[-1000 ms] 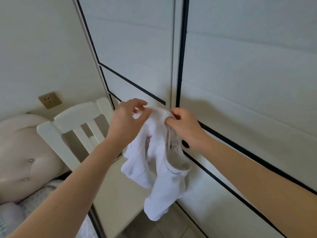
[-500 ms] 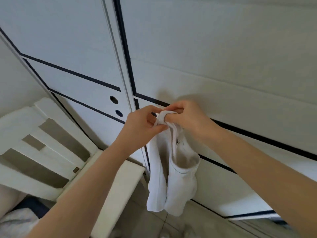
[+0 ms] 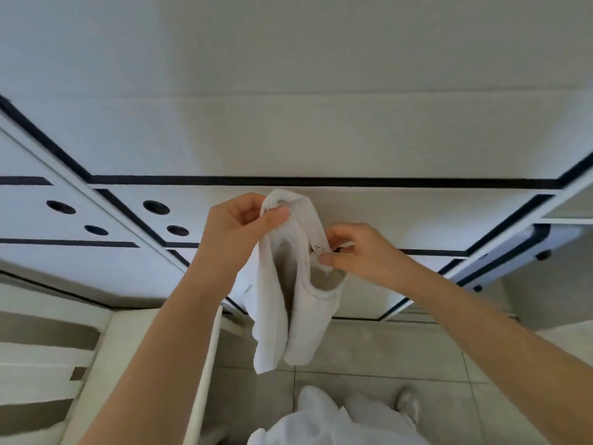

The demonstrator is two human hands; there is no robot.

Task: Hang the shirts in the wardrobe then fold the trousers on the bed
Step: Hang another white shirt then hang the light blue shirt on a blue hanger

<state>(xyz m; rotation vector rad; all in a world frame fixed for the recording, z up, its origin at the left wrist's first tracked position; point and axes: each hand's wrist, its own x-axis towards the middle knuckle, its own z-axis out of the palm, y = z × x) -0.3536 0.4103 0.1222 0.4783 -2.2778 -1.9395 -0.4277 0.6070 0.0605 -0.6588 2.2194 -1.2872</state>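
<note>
At the wardrobe front: a person now stands square to the closed wardrobe doors (image 3: pixel 353 139); a second ago the view also took in the wall and chair back off to the left.
Shirt: a small white shirt (image 3: pixel 288 303) hangs in mid-air just in front of the doors, above the tiled floor (image 3: pixel 401 354). It is doubled into two limp lobes and droops longer than it did a second ago.
Left hand: the left hand (image 3: pixel 240 232) grips the bunched top of the shirt, thumb over the cloth, as before.
Right hand: the right hand (image 3: pixel 359 252) has left the top bunch and dropped to the neckline, where it pinches the edge. The two hands, together half a second ago, are now apart.
Doors: shut, with round finger holes (image 3: pixel 156 207) to the left of the hands.
Chair: the white slatted chair (image 3: pixel 48 351) now sits in the near left corner.
Meaning: the neck is probably being opened for a hanger, though none is in view. Hanging has not begun, and a door must first be opened while both hands are full.
</note>
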